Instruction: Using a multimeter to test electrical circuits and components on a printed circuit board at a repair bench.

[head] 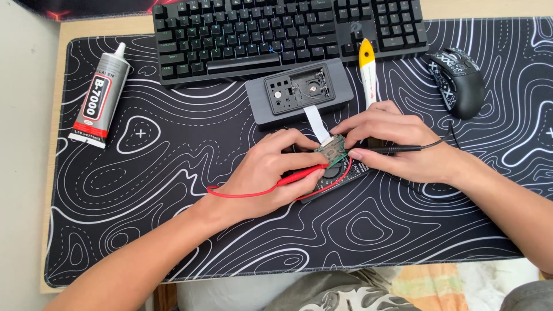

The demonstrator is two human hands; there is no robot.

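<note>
Left hand (271, 173) grips red probe (299, 175), right hand (397, 144) pinches black probe (397, 149), tips on small circuit board (331, 150) w/ meter (337, 175) under, likely to steady contact.

Grey glue tube (99, 95), red-black label, lies far left.

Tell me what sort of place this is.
Likely a home computer desk used for electronics repair: a keyboard and mouse on a patterned desk mat, plus an opened grey device and a glue tube.
</note>
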